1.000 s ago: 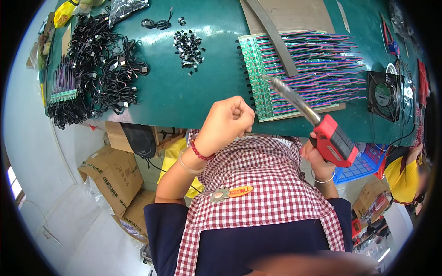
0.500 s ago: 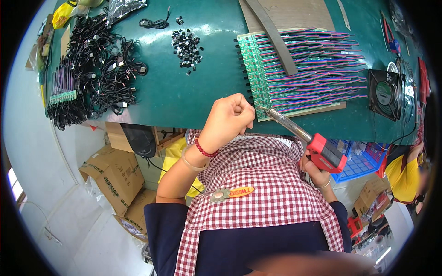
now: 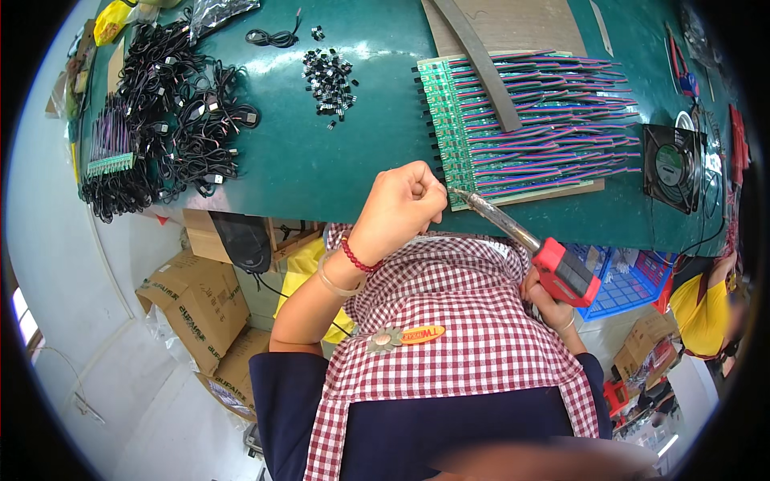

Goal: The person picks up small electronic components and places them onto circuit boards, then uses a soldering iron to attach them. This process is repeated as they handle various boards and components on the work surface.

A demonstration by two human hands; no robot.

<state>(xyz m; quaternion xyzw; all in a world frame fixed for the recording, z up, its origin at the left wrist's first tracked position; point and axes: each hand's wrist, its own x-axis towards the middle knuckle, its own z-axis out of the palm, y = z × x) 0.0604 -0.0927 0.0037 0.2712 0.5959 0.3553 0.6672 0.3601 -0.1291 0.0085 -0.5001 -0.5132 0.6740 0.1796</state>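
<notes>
Far left on the dark green table top (image 3: 321, 160): tangled heap of black cables with small plugs (image 3: 172, 112), beside a bundle of purple wires on a small green strip (image 3: 108, 148), seemingly parked clear of the working edge. Further right, loose scatter of small black components (image 3: 329, 76), set within reach of the board, likely as stock. At the near table edge, left hand (image 3: 401, 204) curled into a loose fist, fingertips pressed together as if pinching something thin, too small to make out; red bead bracelet (image 3: 357, 258) and a clear bangle at the wrist. Hand held just beside the near left corner of the long green circuit board with rows of pink, purple and blue wires (image 3: 457, 128), probably to feed or steady the joint. Grey flat strap (image 3: 485, 68) laid diagonally across the wires, apparently as a hold-down. Metal tip of the red-handled soldering iron (image 3: 521, 240) rested at that same board corner, barrel angled down toward the lap. Right hand (image 3: 545, 301) wrapped shut around the red handle from below, mostly hidden. Far right: black square cooling fan (image 3: 672, 164) on the table, perhaps for fumes. Blue plastic basket (image 3: 622, 276) below the table edge.
</notes>
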